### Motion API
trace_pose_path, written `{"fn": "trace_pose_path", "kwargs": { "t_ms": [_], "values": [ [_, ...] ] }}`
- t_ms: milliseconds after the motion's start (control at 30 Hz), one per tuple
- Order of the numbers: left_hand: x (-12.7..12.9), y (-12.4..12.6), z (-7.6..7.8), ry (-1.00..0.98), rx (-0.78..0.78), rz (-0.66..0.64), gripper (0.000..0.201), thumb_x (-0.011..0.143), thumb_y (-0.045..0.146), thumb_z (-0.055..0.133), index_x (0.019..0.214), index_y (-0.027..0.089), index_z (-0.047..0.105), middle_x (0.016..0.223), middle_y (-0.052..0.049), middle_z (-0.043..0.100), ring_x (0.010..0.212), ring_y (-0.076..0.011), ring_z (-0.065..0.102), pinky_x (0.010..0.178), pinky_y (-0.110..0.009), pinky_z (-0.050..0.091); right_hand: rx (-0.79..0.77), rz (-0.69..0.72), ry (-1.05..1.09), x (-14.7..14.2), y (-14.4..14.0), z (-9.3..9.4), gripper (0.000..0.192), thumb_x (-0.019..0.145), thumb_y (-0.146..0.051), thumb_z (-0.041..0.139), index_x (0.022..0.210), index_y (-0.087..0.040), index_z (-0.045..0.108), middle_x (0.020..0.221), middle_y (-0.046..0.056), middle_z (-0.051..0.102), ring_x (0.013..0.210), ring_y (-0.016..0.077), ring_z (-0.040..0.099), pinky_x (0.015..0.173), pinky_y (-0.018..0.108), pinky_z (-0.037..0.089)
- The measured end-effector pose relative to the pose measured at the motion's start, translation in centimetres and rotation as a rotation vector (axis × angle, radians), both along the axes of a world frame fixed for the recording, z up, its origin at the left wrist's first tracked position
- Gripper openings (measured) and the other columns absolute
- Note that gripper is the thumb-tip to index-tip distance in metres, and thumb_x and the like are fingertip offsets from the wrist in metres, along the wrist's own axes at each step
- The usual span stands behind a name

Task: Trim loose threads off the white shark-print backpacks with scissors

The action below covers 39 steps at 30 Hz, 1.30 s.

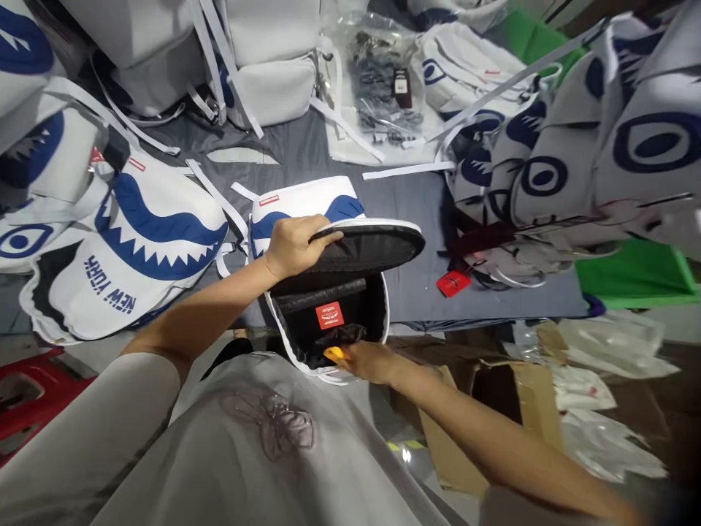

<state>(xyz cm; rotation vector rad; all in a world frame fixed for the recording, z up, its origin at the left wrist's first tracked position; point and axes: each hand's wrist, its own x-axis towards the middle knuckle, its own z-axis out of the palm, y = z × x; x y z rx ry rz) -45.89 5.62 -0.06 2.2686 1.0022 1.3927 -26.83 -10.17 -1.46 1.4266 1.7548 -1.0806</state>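
A white backpack point(307, 193) with a blue pattern and a small red label stands unzipped at the table's front edge, its black lining showing. My left hand point(299, 245) is closed on the rim of its raised flap point(377, 248), thumb along the edge. Inside, a red sewn label point(329, 315) shows on the lining. At the bag's lower opening my right hand point(366, 361) is closed around a small yellow-orange tool point(335, 354). Only part of that tool is visible, so its kind is unclear. The right fingertips are partly hidden against the dark lining.
Another white-and-blue backpack point(158, 226) lies at left, with grey-white bags point(274, 88) behind. Several more bags point(548, 168) crowd the right side above a green bin point(635, 277). A clear plastic bag point(377, 80) lies at the back. Below right is a cardboard box point(454, 431); a red stool point(38, 394) stands left.
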Motion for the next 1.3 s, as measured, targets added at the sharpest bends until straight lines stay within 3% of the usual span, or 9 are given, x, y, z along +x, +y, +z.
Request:
{"fn": "trace_pose_path", "kwargs": {
  "t_ms": [100,200,333,467,633,800,967,1133,1300],
  "values": [
    [0.3,-0.9,0.7,-0.070,-0.200,-0.011,0.045,0.095,0.051,0.050,0.068,0.017,0.060,0.057,0.002,0.054,0.052,-0.0097,0.049,0.054,-0.024,0.035,0.224,-0.174,-0.162,1.4,1.6,1.1,0.045,0.101,-0.048,0.041,0.124,-0.014,0.059,0.094,0.016,0.072,0.086,0.0292,0.070,0.069,0.034,0.049],
    [0.8,-2.0,1.5,-0.109,-0.334,-0.030,0.047,0.094,0.054,0.049,0.068,0.016,0.059,0.058,0.003,0.054,0.053,-0.0090,0.048,0.054,-0.023,0.035,0.539,-0.358,-0.320,1.8,7.6,-0.4,0.040,0.103,-0.033,0.035,0.127,-0.008,0.057,0.103,0.023,0.069,0.097,0.0315,0.068,0.079,0.039,0.049],
    [1.2,-1.2,0.5,-0.140,-0.317,0.111,0.050,0.093,0.059,0.049,0.067,0.017,0.056,0.058,0.003,0.051,0.054,-0.0095,0.047,0.056,-0.024,0.035,0.528,-0.480,-0.375,3.3,11.7,-2.0,0.033,0.101,-0.019,0.038,0.122,-0.006,0.059,0.112,0.027,0.066,0.106,0.0327,0.065,0.086,0.040,0.047],
    [1.6,1.1,-2.4,-0.229,-0.271,0.265,0.051,0.093,0.060,0.048,0.064,0.018,0.051,0.054,0.003,0.043,0.056,-0.0105,0.047,0.058,-0.024,0.034,0.409,-0.568,-0.372,4.7,4.7,0.3,0.035,0.099,-0.029,0.048,0.119,-0.004,0.060,0.104,0.028,0.066,0.101,0.0361,0.066,0.083,0.044,0.045],
    [2.8,1.0,-2.7,-0.219,-0.204,0.297,0.050,0.095,0.058,0.045,0.064,0.019,0.051,0.054,0.004,0.043,0.054,-0.0097,0.043,0.056,-0.024,0.032,-0.033,-0.981,0.127,4.4,-2.6,2.4,0.027,0.092,-0.038,0.057,0.076,-0.016,0.060,0.045,-0.001,0.051,0.036,0.0146,0.047,0.043,0.025,0.036],
    [3.6,-1.3,0.0,-0.100,-0.125,0.093,0.049,0.095,0.057,0.045,0.069,0.018,0.056,0.059,0.002,0.053,0.055,-0.0094,0.048,0.058,-0.023,0.037,0.029,-1.458,0.703,2.4,2.1,-3.3,0.052,0.102,-0.052,0.006,0.083,-0.022,0.044,0.043,-0.011,0.022,0.034,0.0090,0.022,0.042,0.020,0.033],
    [3.3,-1.5,0.6,-0.006,-0.048,0.044,0.049,0.095,0.058,0.045,0.070,0.018,0.059,0.060,0.002,0.054,0.055,-0.0101,0.051,0.057,-0.024,0.039,0.240,-1.899,1.169,-0.5,5.4,-10.7,0.054,0.098,-0.068,0.018,0.083,-0.023,0.043,0.044,-0.013,0.017,0.036,0.0080,0.017,0.039,0.017,0.029],
    [3.1,0.1,0.4,0.030,-0.066,0.026,0.049,0.094,0.060,0.044,0.074,0.018,0.059,0.063,0.001,0.053,0.062,-0.0118,0.055,0.063,-0.025,0.042,0.148,-1.667,1.162,-0.7,3.8,-12.3,0.044,0.088,-0.063,0.058,0.084,-0.021,0.049,0.045,-0.011,0.035,0.033,0.0058,0.027,0.033,0.017,0.027],
    [3.1,0.1,1.1,0.050,-0.094,-0.023,0.048,0.093,0.061,0.046,0.077,0.018,0.060,0.064,0.002,0.053,0.063,-0.0110,0.056,0.063,-0.024,0.044,0.164,-1.620,1.114,0.1,3.5,-11.3,0.043,0.089,-0.062,0.057,0.082,-0.020,0.049,0.043,-0.012,0.033,0.032,0.0052,0.027,0.032,0.016,0.028]
  ]
}}
